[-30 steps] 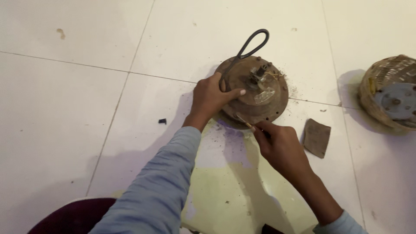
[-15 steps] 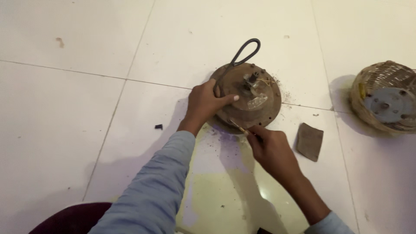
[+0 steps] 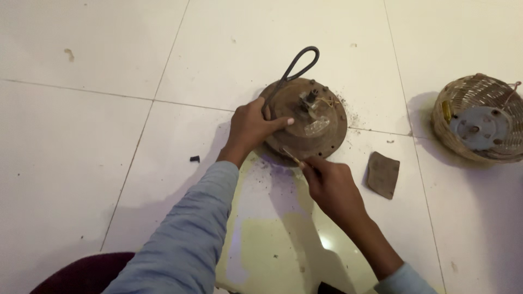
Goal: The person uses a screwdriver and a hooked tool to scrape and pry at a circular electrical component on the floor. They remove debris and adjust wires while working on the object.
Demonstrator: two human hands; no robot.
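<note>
A round, rusty brown metal housing point(image 3: 321, 136) lies on the white tiled floor, with a small shaft and some wires at its centre. A dark looped cable point(image 3: 297, 65) runs out from its far edge. My left hand point(image 3: 251, 129) rests on the housing's left rim and holds it down. My right hand point(image 3: 331, 185) is closed on a thin metal tool point(image 3: 291, 157), whose tip touches the housing's near edge. Both of my sleeves are grey-blue.
A woven basket point(image 3: 463, 139) at the right holds a grey metal disc point(image 3: 479, 128). A brown scrap of sandpaper point(image 3: 383, 174) lies right of my right hand. A small dark chip point(image 3: 194, 159) sits on the floor at the left. A maroon object point(image 3: 87, 275) shows at the bottom left.
The view has shifted slightly, so the housing and basket sit a little lower and to the right. Both hands keep their hold; the right hand with the tool stays at the near edge.
</note>
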